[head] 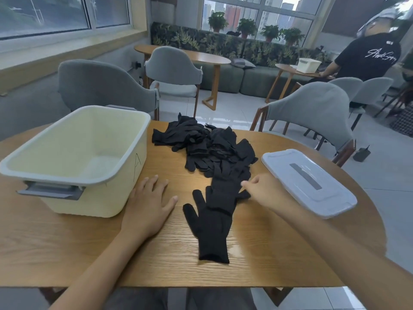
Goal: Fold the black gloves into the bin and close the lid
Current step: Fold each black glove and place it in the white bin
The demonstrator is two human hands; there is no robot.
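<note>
A pile of black gloves [212, 146] lies in the middle of the wooden table [268, 253]. One black glove [212, 227] is spread flat in front of the pile, fingers pointing away from me. Over it lies a second glove [225, 191], and my right hand [261, 191] pinches its right edge. My left hand [147, 206] rests flat on the table, fingers apart, between the glove and the bin. The cream bin [73, 159], open and empty, stands at the left. Its white lid [308, 182] lies flat at the right.
Grey chairs [312, 113] stand around the far side of the table. A person in a black shirt [368, 59] sits at another table at the back right, beside a second white bin [308, 64].
</note>
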